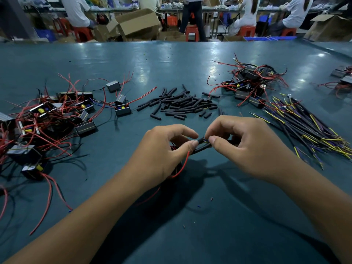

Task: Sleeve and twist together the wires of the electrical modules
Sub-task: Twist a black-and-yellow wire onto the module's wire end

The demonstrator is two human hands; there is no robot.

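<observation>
Centre of the frame, just above the green table: left hand and right hand meeting fingertip to fingertip. Left thumb and forefinger curled and pinching a black sleeve, with a red wire looping down from under the palm; whatever module sits beneath that hand mostly hidden. Right thumb and forefinger pinching bared wire ends at the sleeve's mouth, blue and yellow just showing; other fingers curled loosely behind.

Middle of the frame, beyond the hands: loose heap of black sleeves. Left side: pile of modules tangled in red leads, a few stray ones nearer the centre. Upper right: second pile of modules. Right edge: fanned bundle of black, yellow and purple wires.

Top of the frame, past the table's far edge: seated people on red stools, cardboard boxes.
</observation>
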